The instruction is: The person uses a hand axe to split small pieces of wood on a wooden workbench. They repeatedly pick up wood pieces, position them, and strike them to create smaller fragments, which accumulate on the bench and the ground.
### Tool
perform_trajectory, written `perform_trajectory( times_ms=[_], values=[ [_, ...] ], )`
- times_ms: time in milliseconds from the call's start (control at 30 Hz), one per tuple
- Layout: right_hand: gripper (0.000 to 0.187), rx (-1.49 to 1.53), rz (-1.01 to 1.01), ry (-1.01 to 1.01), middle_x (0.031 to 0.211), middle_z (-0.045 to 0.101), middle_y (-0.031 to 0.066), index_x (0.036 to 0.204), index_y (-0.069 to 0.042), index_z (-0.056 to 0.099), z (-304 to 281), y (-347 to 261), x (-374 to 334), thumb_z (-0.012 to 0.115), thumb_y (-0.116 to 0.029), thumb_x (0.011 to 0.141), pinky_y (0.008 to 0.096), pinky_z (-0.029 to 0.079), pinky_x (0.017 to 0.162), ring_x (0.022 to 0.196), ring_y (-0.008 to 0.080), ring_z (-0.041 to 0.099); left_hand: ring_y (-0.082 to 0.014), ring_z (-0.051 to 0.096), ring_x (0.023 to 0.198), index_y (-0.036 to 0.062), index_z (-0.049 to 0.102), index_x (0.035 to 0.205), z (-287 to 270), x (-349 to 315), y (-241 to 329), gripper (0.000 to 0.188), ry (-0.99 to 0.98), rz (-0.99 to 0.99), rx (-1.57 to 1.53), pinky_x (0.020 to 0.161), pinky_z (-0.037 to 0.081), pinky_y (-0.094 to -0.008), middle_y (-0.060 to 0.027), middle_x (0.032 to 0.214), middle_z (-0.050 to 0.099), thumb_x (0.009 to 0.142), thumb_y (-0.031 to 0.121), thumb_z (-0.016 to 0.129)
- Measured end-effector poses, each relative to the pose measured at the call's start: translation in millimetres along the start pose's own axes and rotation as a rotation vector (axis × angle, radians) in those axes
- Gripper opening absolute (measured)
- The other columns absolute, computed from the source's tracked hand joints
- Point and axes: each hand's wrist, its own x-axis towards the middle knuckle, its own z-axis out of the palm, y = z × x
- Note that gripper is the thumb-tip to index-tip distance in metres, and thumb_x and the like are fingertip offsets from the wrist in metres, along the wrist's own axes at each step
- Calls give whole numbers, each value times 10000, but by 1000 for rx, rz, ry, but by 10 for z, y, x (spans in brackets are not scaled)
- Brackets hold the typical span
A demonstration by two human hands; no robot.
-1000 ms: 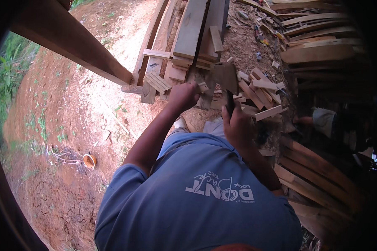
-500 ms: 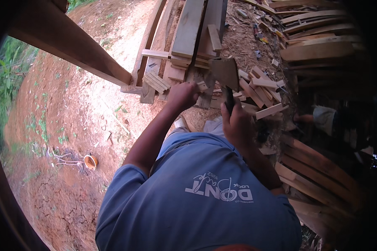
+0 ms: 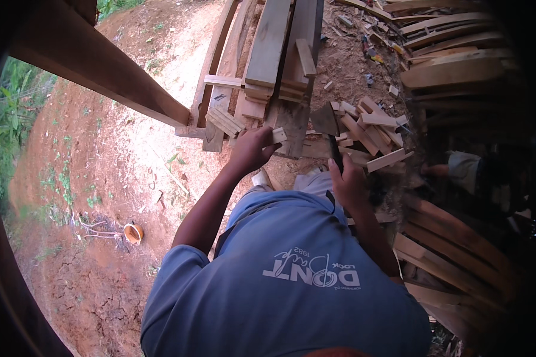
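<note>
My left hand (image 3: 251,150) is closed around a small pale wood block (image 3: 279,135), whose end sticks out past the fingers on the right. My right hand (image 3: 348,178) grips the dark handle of a broad-bladed hand tool (image 3: 324,119). Its flat blade flares wider away from the hand and points forward, apart from the block. Just ahead of my left hand, a few short wood strips (image 3: 224,122) lie side by side on the stacked planks (image 3: 269,50). To the right of the blade is a heap of cut wood pieces (image 3: 372,128).
A thick wooden beam (image 3: 101,71) slants across the upper left. Curved timbers (image 3: 452,70) are stacked at the right, with more boards (image 3: 446,250) lower down. An orange bowl-like object (image 3: 133,233) sits on the dirt at left. Another person's arm (image 3: 436,170) shows at right.
The tool has come down and nearer to me, its blade now turned more edge-on. My left hand has shifted slightly, showing more of the block.
</note>
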Motion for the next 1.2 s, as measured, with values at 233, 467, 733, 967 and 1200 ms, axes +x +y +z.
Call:
perform_trajectory(
  times_ms=[233, 467, 733, 967, 1200],
  values=[
    [310, -244, -121, -47, 861, 699, 229, 1103, -20, 598, 459, 671, 353, 672, -297, 984, 546, 548, 726, 847, 449, 709, -155, 628, 1143, -23, 573, 1334, -260, -717, -201, 474, -115, -282, -1014, 1007, 513, -341, -50, 1156, 666, 937, 148, 769],
    [410, -391, -325, -97, 1122, 675, 200, 1226, -37, 569, 1051, 702, 1053, 701, -319, 958, 519, 569, 861, 1027, 422, 682, -79, 573, 880, 47, 572, 1330, -523, -1170, -121, 391, -35, -366, -1167, 780, 480, -266, 13, 999, 610, 1001, 224, 687],
    [445, -342, -472, -116, 1210, 567, 214, 1248, -2, 577, 1402, 865, 1381, 755, -183, 883, 487, 493, 1006, 1183, 421, 556, -84, 561, 735, 92, 536, 1323, -576, -1229, 268, 324, 232, -495, -1313, 681, 479, -272, 34, 858, 545, 1064, 271, 612],
    [463, -354, -602, -85, 1205, 557, 194, 1256, -11, 578, 1472, 1012, 1408, 764, -167, 861, 484, 480, 1019, 1187, 404, 548, -85, 520, 668, 97, 534, 1324, -564, -1169, 429, 297, 271, -481, -1441, 556, 420, -252, 8, 876, 540, 1075, 253, 582],
    [523, -270, -519, -24, 1249, 575, 175, 1318, -30, 582, 1120, 719, 1252, 769, -150, 845, 474, 455, 1061, 1239, 376, 552, -84, 520, 664, 60, 533, 1314, -654, -1047, 652, 296, 246, -473, -1348, 544, 408, -237, -11, 916, 556, 1057, 196, 590]
  ],
)
